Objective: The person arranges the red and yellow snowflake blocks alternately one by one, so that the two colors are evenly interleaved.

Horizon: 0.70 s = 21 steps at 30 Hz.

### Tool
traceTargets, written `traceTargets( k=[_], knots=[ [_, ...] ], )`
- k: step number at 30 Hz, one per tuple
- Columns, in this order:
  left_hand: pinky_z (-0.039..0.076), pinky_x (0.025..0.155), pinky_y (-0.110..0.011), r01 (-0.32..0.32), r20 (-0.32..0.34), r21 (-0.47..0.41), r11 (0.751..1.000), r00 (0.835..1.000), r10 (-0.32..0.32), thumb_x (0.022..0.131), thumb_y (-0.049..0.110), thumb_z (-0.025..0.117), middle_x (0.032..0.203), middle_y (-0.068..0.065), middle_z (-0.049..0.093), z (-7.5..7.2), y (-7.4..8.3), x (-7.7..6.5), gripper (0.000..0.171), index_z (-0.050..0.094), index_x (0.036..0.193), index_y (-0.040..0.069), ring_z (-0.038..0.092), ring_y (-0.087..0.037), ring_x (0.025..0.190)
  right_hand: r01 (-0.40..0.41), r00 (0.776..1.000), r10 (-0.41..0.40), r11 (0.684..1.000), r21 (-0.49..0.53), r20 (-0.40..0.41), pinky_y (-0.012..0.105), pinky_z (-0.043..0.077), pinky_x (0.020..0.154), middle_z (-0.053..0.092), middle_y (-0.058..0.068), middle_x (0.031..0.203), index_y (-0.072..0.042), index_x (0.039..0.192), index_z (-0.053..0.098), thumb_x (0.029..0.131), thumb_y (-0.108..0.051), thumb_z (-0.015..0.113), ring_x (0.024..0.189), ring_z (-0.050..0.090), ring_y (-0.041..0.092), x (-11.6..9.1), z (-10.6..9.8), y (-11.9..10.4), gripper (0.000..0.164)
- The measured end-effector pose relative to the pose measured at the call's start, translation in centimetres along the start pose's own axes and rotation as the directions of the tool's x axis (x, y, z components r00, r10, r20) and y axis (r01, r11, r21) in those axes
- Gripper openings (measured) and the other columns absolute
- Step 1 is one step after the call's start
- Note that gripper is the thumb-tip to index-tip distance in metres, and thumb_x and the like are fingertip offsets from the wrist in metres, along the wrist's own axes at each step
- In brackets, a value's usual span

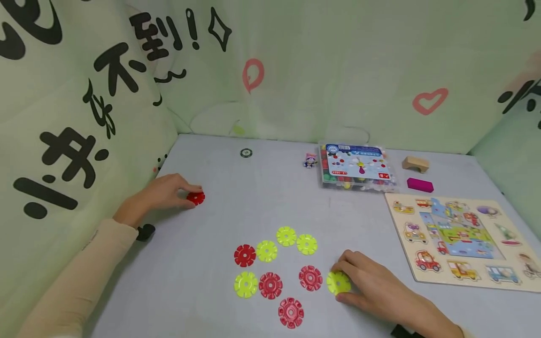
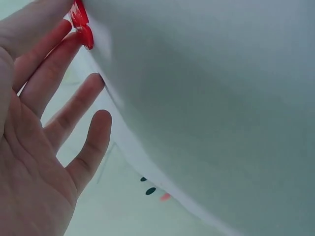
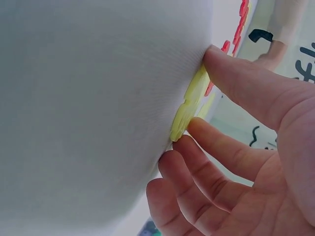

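Toward the left side of the table, my left hand pinches a red notched disc between thumb and fingers. In the left wrist view the red disc shows edge-on at the fingertips, and the other fingers are spread. My right hand holds a yellow-green notched disc by its rim, thumb on the near side and fingers on the far side. The right wrist view shows this yellow-green disc flat along the white surface. Left of it lie several loose discs, including a pinkish-red one and a yellow-green one.
A wooden picture puzzle board lies at the right. Behind it are a magenta block, a wooden arch block, a clear box of coloured pieces and a small figurine. A dark ring lies at the back.
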<state>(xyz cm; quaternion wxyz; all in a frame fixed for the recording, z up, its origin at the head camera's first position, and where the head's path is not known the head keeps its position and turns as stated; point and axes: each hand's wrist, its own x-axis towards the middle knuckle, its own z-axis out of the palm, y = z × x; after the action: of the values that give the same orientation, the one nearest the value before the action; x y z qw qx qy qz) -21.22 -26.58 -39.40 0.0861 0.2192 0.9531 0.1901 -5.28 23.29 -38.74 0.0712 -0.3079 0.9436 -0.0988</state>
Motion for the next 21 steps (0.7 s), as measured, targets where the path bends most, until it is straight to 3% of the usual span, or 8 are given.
traceTargets(
  k=[5,13,21],
  knots=[
    [0.049,0.079,-0.030,-0.013,0.002,-0.011,1.000,1.000,0.013,0.076,0.027,0.079,0.125,0.003,0.065,-0.07,0.18,-0.23,0.048,0.065,0.122,0.018,0.058,-0.026,0.119,-0.004,1.000,0.004,1.000,-0.004,0.005,0.024,0.049,0.078,0.050,-0.017,0.104,-0.024,0.108,0.064,0.074,-0.046,0.076,0.094,0.045,0.000,0.02,-0.05,-0.13,0.042],
    [0.047,0.080,-0.031,-0.003,-0.020,-0.010,1.000,1.000,0.002,0.076,0.026,0.079,0.122,0.002,0.067,0.07,0.09,-0.42,0.047,0.066,0.121,0.021,0.060,-0.025,0.117,-0.033,0.999,0.033,0.999,-0.005,0.028,0.026,0.051,0.080,0.052,-0.018,0.103,-0.025,0.107,0.064,0.072,-0.045,0.078,0.092,0.046,-0.001,0.20,-0.18,-0.38,0.043],
    [0.049,0.083,-0.035,-0.020,-0.039,-0.024,0.999,0.999,0.019,0.076,0.023,0.079,0.121,0.001,0.067,0.37,-0.01,-0.41,0.048,0.065,0.122,0.020,0.061,-0.024,0.115,-0.081,0.994,0.076,0.995,0.063,0.076,0.019,0.049,0.069,0.056,-0.015,0.098,-0.025,0.105,0.070,0.069,-0.045,0.079,0.078,0.048,-0.001,0.61,-0.52,-0.51,0.042]
  ],
)
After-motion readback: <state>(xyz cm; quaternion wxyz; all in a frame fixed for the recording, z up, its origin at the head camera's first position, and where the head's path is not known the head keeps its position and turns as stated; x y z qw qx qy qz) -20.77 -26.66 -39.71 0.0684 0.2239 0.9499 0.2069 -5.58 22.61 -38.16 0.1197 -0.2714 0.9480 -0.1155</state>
